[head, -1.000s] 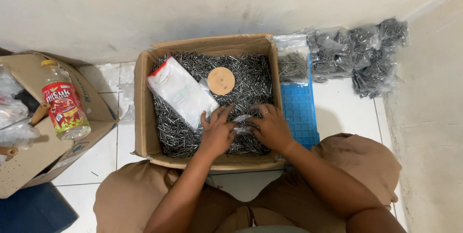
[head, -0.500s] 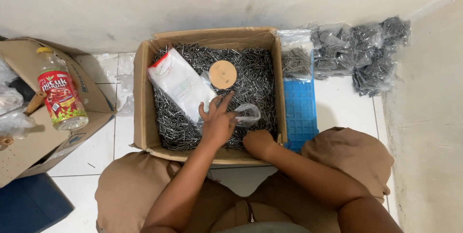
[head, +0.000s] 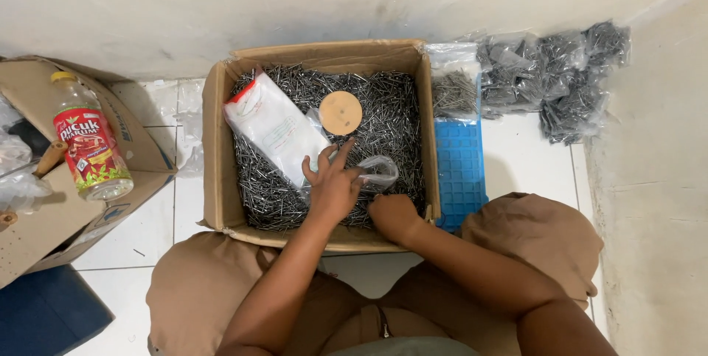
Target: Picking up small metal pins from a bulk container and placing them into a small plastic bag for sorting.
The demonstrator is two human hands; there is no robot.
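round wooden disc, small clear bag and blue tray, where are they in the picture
round wooden disc [head: 341, 113], head view, centre of its flat top
small clear bag [head: 380, 172], head view, middle of the plastic by the left hand's fingertips
blue tray [head: 460, 164], head view, bare grid surface

White tiled floor [head: 516, 153] carries everything. Centre, against far wall: open cardboard box [head: 214, 149] full of nails. Just right of it: blue grid tray [head: 459, 168], clear bag of nails [head: 455, 83] at its far end. Far right corner: heap of bagged nails [head: 557, 76]. Left: flattened cardboard [head: 44, 231] bearing plastic bottle [head: 90, 148]. Near left: dark blue object [head: 44, 315].
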